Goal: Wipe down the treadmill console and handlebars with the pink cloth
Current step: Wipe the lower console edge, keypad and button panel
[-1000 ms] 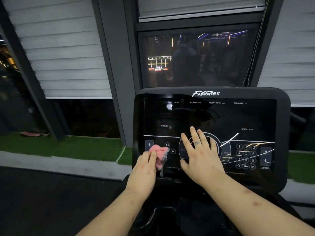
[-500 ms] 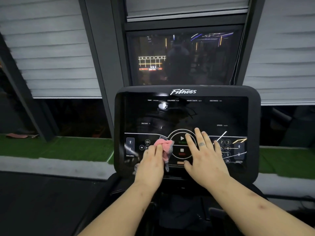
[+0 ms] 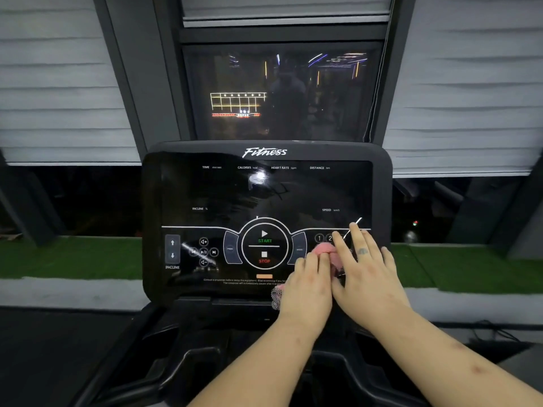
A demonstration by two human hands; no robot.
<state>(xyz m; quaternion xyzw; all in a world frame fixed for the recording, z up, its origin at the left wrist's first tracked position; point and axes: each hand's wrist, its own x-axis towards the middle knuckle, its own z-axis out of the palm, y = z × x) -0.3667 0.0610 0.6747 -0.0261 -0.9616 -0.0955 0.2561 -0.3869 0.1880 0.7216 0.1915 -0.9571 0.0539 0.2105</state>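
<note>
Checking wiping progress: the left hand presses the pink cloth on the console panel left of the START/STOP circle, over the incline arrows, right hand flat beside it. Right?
Not quite. In the head view the left hand presses the pink cloth on the console right of the START/STOP circle, by the number keys, not over the incline arrows. The right hand does lie flat beside it.

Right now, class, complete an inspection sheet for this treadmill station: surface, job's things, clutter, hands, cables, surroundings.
Surface: console glossy black, streaks near the media buttons.
Job's things: pink cloth bunched on the lower right of the panel; handlebars not clearly seen.
Clutter: nothing seen.
Hands: left hand presses the cloth; right hand flat over the number keys, fingers spread.
Cables: thin dark cable on the floor at right.
Surroundings: window blinds, green turf strip.
</note>
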